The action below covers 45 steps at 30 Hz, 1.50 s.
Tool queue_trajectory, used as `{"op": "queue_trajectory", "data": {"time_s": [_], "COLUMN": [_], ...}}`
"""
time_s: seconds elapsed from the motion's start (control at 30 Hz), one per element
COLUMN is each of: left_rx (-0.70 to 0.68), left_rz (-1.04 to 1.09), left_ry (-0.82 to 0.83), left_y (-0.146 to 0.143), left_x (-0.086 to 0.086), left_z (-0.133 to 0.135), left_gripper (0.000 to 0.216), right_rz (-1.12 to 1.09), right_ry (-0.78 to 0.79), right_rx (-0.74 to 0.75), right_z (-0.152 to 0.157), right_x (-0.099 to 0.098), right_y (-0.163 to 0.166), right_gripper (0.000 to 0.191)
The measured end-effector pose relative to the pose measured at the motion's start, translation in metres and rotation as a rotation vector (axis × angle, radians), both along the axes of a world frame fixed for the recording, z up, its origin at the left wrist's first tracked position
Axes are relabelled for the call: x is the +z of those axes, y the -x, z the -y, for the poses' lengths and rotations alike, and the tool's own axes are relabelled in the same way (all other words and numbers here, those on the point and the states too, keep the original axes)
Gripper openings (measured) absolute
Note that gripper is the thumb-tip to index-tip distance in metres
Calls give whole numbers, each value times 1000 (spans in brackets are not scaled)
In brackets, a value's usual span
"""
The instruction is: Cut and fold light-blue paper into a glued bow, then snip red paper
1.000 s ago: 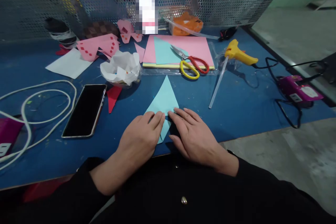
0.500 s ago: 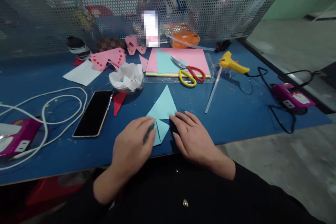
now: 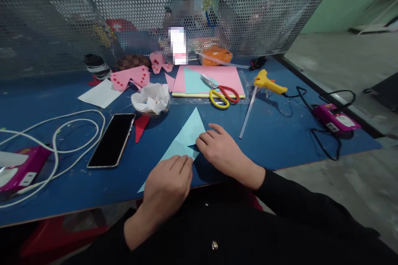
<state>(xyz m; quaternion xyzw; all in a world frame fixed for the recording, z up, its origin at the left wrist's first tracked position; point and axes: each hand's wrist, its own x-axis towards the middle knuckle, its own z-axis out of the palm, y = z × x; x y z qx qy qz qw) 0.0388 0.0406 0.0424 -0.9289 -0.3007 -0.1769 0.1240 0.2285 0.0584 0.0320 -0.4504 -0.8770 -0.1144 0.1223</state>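
A light blue sheet of paper (image 3: 186,134), folded to a point at its far end, lies on the blue table (image 3: 273,132) near the front edge. My left hand (image 3: 166,184) rests on its near left flap, which is spread out toward the table edge; the fingers are curled with the tips pressing on the paper. My right hand (image 3: 220,151) lies flat on the paper's right side, fingers together and pointing left, holding it down.
Red-and-yellow scissors (image 3: 222,93) lie on a stack of pink and blue paper (image 3: 224,76). A yellow glue gun (image 3: 267,85) and a glue stick (image 3: 247,112) sit to the right, a black phone (image 3: 112,140), white cable (image 3: 62,132) and crumpled paper (image 3: 151,99) to the left. Mesh screen behind.
The left flap of the blue paper has been unfolded outward toward the table edge. My left hand moved back and down with it; my right hand shifted slightly onto the paper's centre.
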Motion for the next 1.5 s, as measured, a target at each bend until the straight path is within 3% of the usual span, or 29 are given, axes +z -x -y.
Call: {"op": "queue_trajectory", "data": {"time_s": [0.23,0.43,0.6,0.77,0.97,1.1,1.2,1.33,1.5], "left_rx": [-14,73,148,91,51,74,99,124,146], "left_rz": [163,259,140,126,164,169,186,217,187], "left_ry": [-11,141,8,-27,-6,-17,11,58,151], "left_y": [16,33,31,24,22,19,17,17,14], "left_x": [6,5,-7,-13,-19,-16,-14,-13,-14], "left_z": [-13,-29,-10,-5,-10,-6,-4,-5,-7], "left_gripper": [22,18,23,20,15,11,11,13,13], "right_rz": [-22,-43,-46,-64,-109,-447,-529,-548,-603], "right_ry": [-152,-189,-87,22,203,417,549,605,644], "right_rx": [-88,-83,-97,-89,-19,14,79,86,74], "right_z": [3,28,35,36,31,3,-16,-23,-23], "right_x": [3,6,-7,-7,21,35,25,6,2], "right_y": [-3,3,15,16,0,-3,4,8,7], "right_gripper": [31,29,29,24,11,20,25,28,28]}}
